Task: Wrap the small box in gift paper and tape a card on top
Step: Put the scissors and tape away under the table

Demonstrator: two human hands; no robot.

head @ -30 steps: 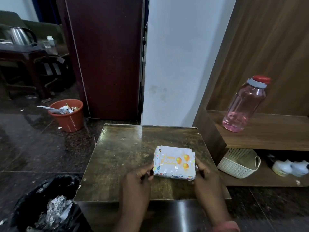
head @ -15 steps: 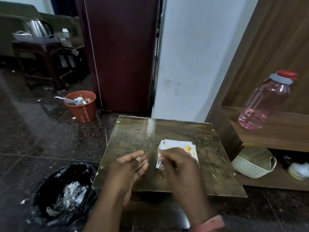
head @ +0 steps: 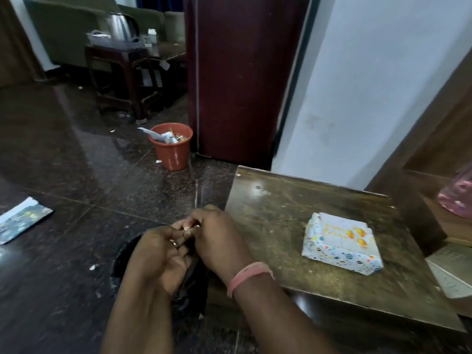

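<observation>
Here, my left hand (head: 158, 256) and right hand (head: 217, 241) meet fingertip to fingertip off the desk (head: 281, 213), pinching something too small to tell; wrapped box (head: 341, 242) lies apart.

The table (head: 293, 208) is worn, scuffed wood with a dull sheen. The box (head: 341, 242) wears printed paper, matt. The floor (head: 76, 162) is glossy speckled stone; the bucket (head: 171, 146) smooth plastic.

The pink bottle (head: 457, 198) was cut off by the right edge, and whatever the hands (head: 189, 241) pinched was too small to tell.
</observation>
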